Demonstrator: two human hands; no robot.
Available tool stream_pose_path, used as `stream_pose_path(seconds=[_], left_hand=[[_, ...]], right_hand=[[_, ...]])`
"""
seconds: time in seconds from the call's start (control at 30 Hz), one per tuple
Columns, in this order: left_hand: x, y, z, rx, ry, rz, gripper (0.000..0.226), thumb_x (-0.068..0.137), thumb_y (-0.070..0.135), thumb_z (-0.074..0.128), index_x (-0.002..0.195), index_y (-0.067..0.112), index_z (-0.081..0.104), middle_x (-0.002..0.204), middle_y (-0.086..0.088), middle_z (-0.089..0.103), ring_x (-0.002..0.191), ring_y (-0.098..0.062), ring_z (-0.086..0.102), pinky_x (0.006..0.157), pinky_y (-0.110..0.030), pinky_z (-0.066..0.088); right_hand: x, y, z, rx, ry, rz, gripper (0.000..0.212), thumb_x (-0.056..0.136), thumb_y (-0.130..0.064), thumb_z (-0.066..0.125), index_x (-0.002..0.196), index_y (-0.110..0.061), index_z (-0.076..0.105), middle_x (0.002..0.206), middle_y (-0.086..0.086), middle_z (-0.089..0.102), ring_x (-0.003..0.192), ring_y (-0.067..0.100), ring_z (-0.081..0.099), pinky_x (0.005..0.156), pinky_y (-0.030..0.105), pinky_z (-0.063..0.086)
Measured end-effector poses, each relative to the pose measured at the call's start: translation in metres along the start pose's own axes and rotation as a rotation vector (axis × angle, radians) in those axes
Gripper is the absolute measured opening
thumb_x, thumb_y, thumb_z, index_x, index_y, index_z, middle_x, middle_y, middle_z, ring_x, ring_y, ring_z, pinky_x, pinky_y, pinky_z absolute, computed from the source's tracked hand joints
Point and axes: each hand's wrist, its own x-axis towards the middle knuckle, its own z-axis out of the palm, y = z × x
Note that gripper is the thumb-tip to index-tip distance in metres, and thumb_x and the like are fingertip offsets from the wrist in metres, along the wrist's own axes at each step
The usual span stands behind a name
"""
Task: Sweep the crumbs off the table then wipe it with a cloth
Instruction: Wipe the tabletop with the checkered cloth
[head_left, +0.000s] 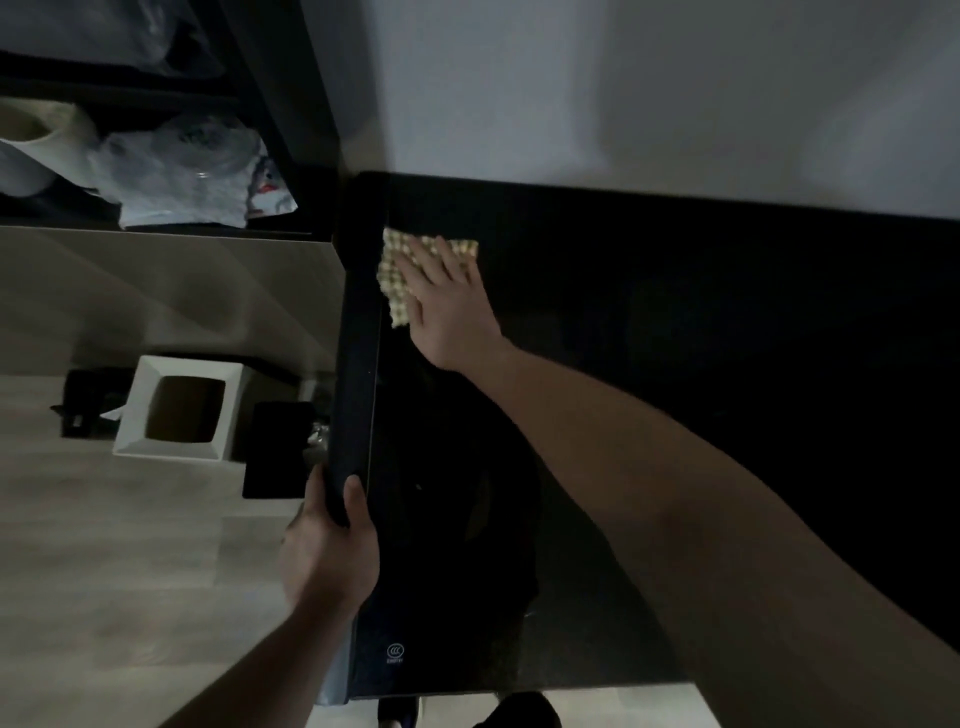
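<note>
Wipe step in hand — cloth on the table's far left corner.

Left hand curls its fingers round the table edge, bracing. Right hand presses flat, fingers spread, on the yellow cloth. No crumbs visible on the dark top. Next, probably — draw the cloth rightward under steady pressure.
</note>
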Motion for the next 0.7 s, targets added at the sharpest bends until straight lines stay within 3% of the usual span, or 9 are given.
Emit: stream_pose_path(seconds=[0.23, 0.33, 0.47, 0.53, 0.63, 0.7], left_hand=[[-0.005, 0.006, -0.01, -0.066, -0.023, -0.011, 0.043, 0.102, 0.05, 0.038, 0.137, 0.028, 0.048, 0.107, -0.014, 0.074, 0.096, -0.041, 0.069, 0.077, -0.044, 0.054], [-0.005, 0.005, -0.012, -0.074, -0.034, 0.005, 0.047, 0.101, 0.053, 0.035, 0.139, 0.029, 0.047, 0.115, -0.012, 0.073, 0.103, -0.04, 0.068, 0.083, -0.045, 0.055], [-0.007, 0.005, -0.013, -0.084, -0.041, 0.011, 0.055, 0.102, 0.055, 0.034, 0.146, 0.025, 0.045, 0.123, -0.015, 0.07, 0.112, -0.042, 0.065, 0.091, -0.047, 0.053], [-0.008, 0.006, -0.015, -0.086, -0.04, 0.003, 0.055, 0.103, 0.052, 0.036, 0.148, 0.022, 0.044, 0.126, -0.017, 0.069, 0.117, -0.043, 0.063, 0.093, -0.048, 0.051], [-0.008, 0.008, -0.015, -0.095, -0.037, -0.015, 0.055, 0.102, 0.053, 0.037, 0.149, 0.025, 0.043, 0.127, -0.014, 0.069, 0.118, -0.041, 0.063, 0.095, -0.048, 0.052], [-0.007, 0.007, -0.013, -0.092, -0.035, -0.02, 0.051, 0.102, 0.052, 0.037, 0.146, 0.028, 0.044, 0.121, -0.012, 0.071, 0.112, -0.041, 0.065, 0.09, -0.047, 0.053]], right_hand=[[-0.155, -0.041, 0.013, 0.051, -0.114, -0.093, 0.074, 0.093, -0.015, 0.05, 0.163, -0.02, 0.026, 0.172, 0.001, 0.021, 0.16, 0.025, 0.012, 0.129, 0.048, 0.013], [-0.239, -0.063, 0.016, 0.121, -0.175, -0.145, 0.079, 0.086, -0.008, 0.054, 0.161, -0.02, 0.031, 0.169, 0.0, 0.028, 0.159, 0.024, 0.016, 0.129, 0.047, 0.015], [-0.329, -0.068, 0.022, 0.252, -0.128, -0.241, 0.073, 0.084, -0.007, 0.061, 0.153, -0.024, 0.046, 0.165, -0.007, 0.038, 0.157, 0.016, 0.025, 0.129, 0.042, 0.022], [-0.341, -0.06, 0.022, 0.316, -0.105, -0.263, 0.07, 0.084, -0.003, 0.058, 0.15, -0.025, 0.052, 0.163, -0.011, 0.041, 0.155, 0.01, 0.028, 0.129, 0.036, 0.022], [-0.32, -0.044, 0.018, 0.455, -0.107, -0.19, 0.048, 0.097, -0.008, 0.055, 0.142, -0.024, 0.063, 0.15, -0.017, 0.056, 0.144, 0.002, 0.046, 0.121, 0.024, 0.034], [-0.285, -0.024, 0.006, 0.433, 0.072, -0.164, 0.048, 0.096, 0.005, 0.053, 0.14, -0.012, 0.064, 0.148, 0.003, 0.06, 0.141, 0.01, 0.052, 0.121, 0.025, 0.035]])
